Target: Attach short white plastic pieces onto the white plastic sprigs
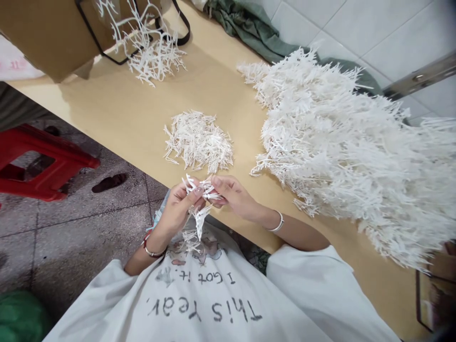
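Note:
Over the near edge of the table, my left hand [180, 204] and my right hand [235, 195] come close together. Both pinch a small bunch of white branched plastic sprigs [206, 190], thumbs on top. More white tips [200, 221] hang below my left fingers, and I cannot tell whether they belong to the same bunch. Just beyond my hands lies a small pile of short thin white pieces [201, 142]. To the right spreads a large heap of white branched sprigs [338, 147]. A few white bits [189, 242] rest on my shirt front.
Bare white branching stems [153, 52] lie at the far left of the table [221, 90], beside a black wire frame [107, 54] and a cardboard box [53, 33]. Green cloth [245, 23] runs along the tiled wall. A red stool [39, 161] stands on the floor at left.

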